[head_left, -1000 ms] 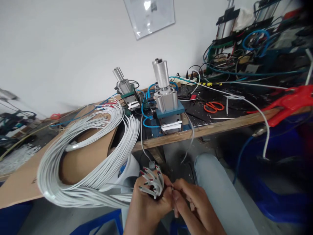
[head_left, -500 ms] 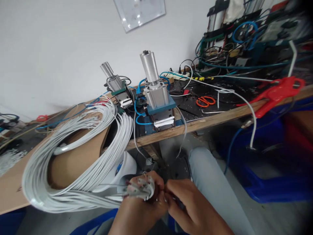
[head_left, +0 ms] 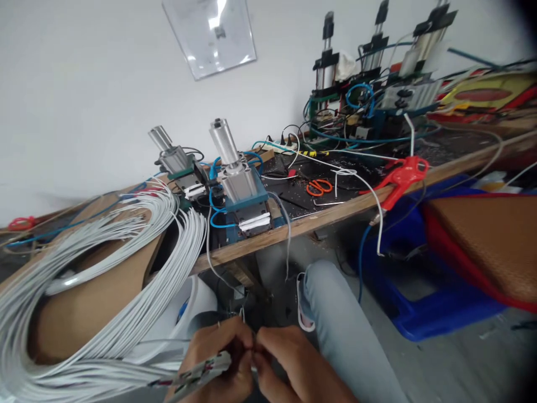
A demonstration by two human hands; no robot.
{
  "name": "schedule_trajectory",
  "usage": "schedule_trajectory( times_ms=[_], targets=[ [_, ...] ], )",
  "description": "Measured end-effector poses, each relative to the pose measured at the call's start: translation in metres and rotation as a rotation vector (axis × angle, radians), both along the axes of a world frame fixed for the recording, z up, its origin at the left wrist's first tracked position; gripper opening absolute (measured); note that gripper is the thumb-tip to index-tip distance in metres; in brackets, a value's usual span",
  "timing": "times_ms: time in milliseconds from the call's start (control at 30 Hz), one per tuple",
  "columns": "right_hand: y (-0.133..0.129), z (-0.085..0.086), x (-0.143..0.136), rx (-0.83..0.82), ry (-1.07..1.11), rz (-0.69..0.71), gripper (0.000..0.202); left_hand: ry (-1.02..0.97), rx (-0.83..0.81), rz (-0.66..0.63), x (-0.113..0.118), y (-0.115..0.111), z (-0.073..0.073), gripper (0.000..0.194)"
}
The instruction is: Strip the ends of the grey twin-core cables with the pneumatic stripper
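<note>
A large coil of white cables (head_left: 126,313) lies over brown cardboard at the left. Its near strands run to my left hand (head_left: 222,358), where a bunch of cut ends with dark and red cores lies against the hand. My left hand's fingers are pinched around a cable end too small to see clearly. Touching them at the fingertips is my right hand (head_left: 293,358), also closed in a pinch; what it holds is hidden between the fingers.
Two metal presses (head_left: 241,187) (head_left: 174,162) stand on the bench (head_left: 319,215). Orange scissors (head_left: 319,187) lie beyond. A red air gun (head_left: 405,176) sits at the edge above a blue stool (head_left: 419,319). A white bucket (head_left: 205,296) stands below.
The camera view has swung right, so the scene sits further left. The bunched cable ends now point to the right beside my left hand. Both hands remain together at the fingertips.
</note>
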State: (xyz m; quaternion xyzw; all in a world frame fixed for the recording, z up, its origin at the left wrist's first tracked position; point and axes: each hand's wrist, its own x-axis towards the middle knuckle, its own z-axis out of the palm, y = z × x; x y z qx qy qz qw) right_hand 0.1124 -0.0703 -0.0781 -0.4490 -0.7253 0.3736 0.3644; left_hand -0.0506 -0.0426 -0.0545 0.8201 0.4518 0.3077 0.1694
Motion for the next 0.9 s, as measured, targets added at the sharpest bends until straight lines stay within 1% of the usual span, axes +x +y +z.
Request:
schedule_trajectory(
  times_ms=[67,167,267,333,433,600,767,900],
  targets=[
    [0.000,-0.001,-0.001,0.010,0.002,0.017,0.014,-0.063,-0.009,0.062,0.003,-0.005,0.000,0.011],
    [-0.001,-0.001,-0.002,0.021,0.018,0.044,0.017,-0.174,-0.075,0.135,0.007,-0.014,0.000,0.011],
    [-0.005,0.002,-0.003,0.024,0.046,0.050,0.018,-0.242,-0.139,0.190,0.010,-0.022,0.002,0.011],
    [-0.009,0.005,-0.003,0.023,0.048,0.050,0.017,-0.259,-0.167,0.204,0.010,-0.026,0.004,0.012],
    [-0.015,0.010,-0.003,0.028,0.025,0.037,0.016,-0.270,-0.173,0.199,0.008,-0.029,0.006,0.012],
    [-0.021,0.018,-0.004,0.017,0.002,0.019,0.018,-0.271,-0.166,0.152,0.003,-0.030,0.009,0.012],
    [-0.020,0.023,-0.007,0.018,-0.039,-0.002,0.017,-0.223,-0.181,0.089,-0.010,-0.029,0.017,0.012],
    [-0.021,0.030,-0.012,0.045,-0.040,-0.014,0.018,-0.134,-0.088,0.083,-0.023,-0.028,0.022,0.016]
  ],
)
